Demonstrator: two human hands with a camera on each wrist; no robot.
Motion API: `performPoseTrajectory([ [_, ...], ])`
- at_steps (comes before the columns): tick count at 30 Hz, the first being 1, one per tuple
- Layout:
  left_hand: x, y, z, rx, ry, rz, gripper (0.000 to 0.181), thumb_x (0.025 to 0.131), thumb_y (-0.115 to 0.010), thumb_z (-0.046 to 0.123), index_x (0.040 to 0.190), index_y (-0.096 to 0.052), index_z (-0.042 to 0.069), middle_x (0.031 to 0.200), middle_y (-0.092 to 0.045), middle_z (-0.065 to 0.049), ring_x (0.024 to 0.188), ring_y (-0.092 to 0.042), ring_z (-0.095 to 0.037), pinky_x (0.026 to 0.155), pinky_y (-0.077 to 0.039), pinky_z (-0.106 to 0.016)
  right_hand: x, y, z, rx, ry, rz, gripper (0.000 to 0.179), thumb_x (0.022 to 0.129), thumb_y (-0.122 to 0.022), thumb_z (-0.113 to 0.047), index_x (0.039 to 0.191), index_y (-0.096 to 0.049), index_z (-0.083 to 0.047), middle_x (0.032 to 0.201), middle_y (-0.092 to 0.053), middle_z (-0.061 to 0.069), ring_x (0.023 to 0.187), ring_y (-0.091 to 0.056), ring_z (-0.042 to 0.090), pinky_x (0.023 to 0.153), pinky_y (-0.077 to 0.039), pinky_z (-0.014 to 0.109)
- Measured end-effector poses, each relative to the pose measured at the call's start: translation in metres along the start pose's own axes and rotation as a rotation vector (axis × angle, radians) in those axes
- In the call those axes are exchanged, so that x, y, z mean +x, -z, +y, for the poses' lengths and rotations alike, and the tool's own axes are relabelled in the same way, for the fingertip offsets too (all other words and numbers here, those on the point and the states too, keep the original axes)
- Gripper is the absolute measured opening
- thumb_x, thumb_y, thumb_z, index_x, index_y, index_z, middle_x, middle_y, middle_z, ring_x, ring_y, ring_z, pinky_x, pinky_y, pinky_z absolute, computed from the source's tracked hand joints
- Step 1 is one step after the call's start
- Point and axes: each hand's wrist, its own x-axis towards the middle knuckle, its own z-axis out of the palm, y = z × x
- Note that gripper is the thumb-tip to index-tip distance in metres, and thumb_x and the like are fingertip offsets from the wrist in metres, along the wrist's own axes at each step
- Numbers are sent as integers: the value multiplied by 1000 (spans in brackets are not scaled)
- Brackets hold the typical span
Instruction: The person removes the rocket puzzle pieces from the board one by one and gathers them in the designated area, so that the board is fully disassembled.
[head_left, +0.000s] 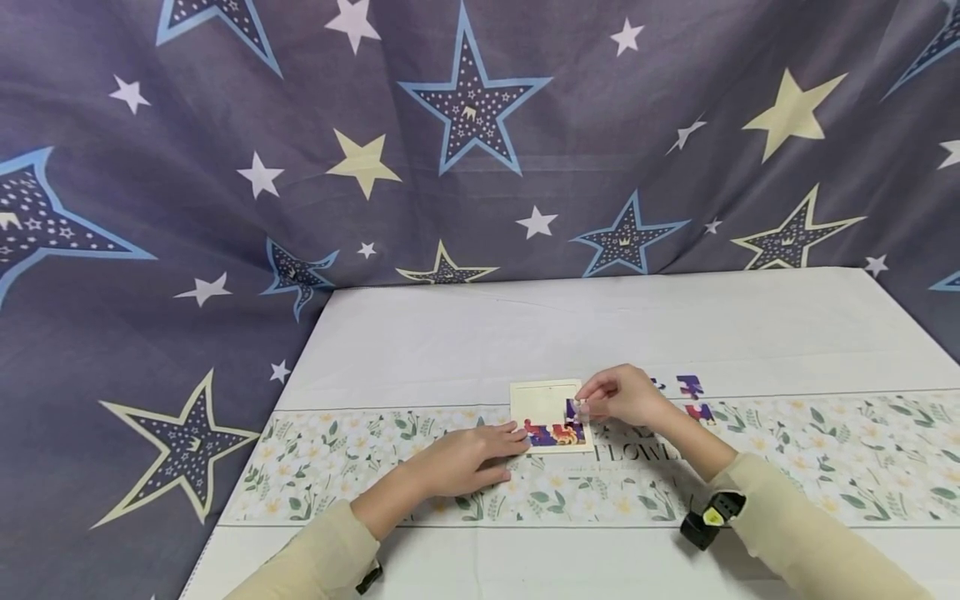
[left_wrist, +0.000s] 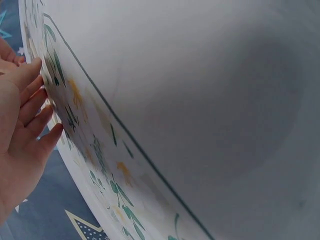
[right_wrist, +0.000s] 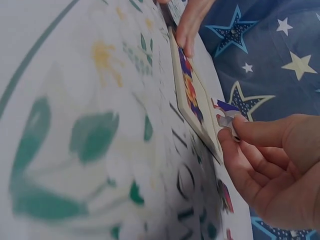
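A cream puzzle tray (head_left: 536,402) lies on the floral strip of the cloth. Along its near side, joined puzzle pieces (head_left: 555,435) in purple, red and orange form a row. My left hand (head_left: 474,457) rests at the tray's left edge, its fingers extended over that rim and onto the row's left end. Between thumb and index finger my right hand (head_left: 621,397) pinches a puzzle piece (right_wrist: 231,124) at the tray's right side. The piece is tilted, and its pale, shiny surface shows in the right wrist view. In the left wrist view, the left hand's fingers (left_wrist: 37,112) look relaxed.
Several loose puzzle pieces lie right of the tray, including a purple piece (head_left: 688,385) and a red and purple piece (head_left: 701,412). A white tablecloth (head_left: 420,342) with a printed floral band covers the table. A star-patterned curtain (head_left: 495,208) hangs behind.
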Motion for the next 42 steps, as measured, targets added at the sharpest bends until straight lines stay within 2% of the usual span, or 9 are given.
performPoseTrajectory([
  [5,0,0,0,6,7,-3,46,98,-55,32,142,-49,19,151,-43,1,144,-37,-17,114,-38,-39,-8,15,5,-17,13,14,17,85,-70,-7,99,-72,3,83,-73,15,71,-71,19,65,-61,32],
  [11,0,1,1,2,11,-4,46,98,-55,32,142,-49,19,151,-43,2,144,-36,-17,114,-39,-40,-17,31,12,-20,-16,42,18,88,-67,-7,103,-71,3,92,-74,17,75,-72,21,68,-61,31],
  [17,0,1,0,0,10,-1,46,98,-55,32,142,-49,19,151,-43,2,144,-37,-16,114,-39,-39,-24,39,16,-83,-25,80,19,90,-65,-8,104,-71,2,85,-73,13,72,-71,19,65,-60,30],
  [24,-1,0,0,-12,12,3,46,98,-55,32,142,-50,19,151,-43,1,144,-37,-17,114,-39,-40,-28,37,21,-88,-23,56,15,89,-63,-3,100,-71,3,86,-73,14,71,-70,17,64,-60,27],
  [30,0,-1,0,-15,16,7,46,98,-55,32,142,-50,19,151,-43,1,144,-37,-17,114,-39,-41,-28,29,22,-142,-4,62,10,87,-66,-4,95,-72,0,80,-71,8,68,-66,14,60,-57,25],
  [38,0,0,2,-12,19,19,46,97,-56,33,141,-51,18,150,-45,1,143,-38,-17,114,-39,-41,-28,20,17,-350,59,156,5,84,-72,-10,85,-73,-6,74,-68,0,64,-56,9,56,-46,20],
  [42,1,1,3,-10,25,18,46,97,-56,34,140,-52,19,149,-46,2,142,-39,-17,113,-40,-41,-28,18,16,-414,76,184,6,84,-73,-12,83,-73,-6,75,-69,0,65,-55,7,57,-45,19],
])
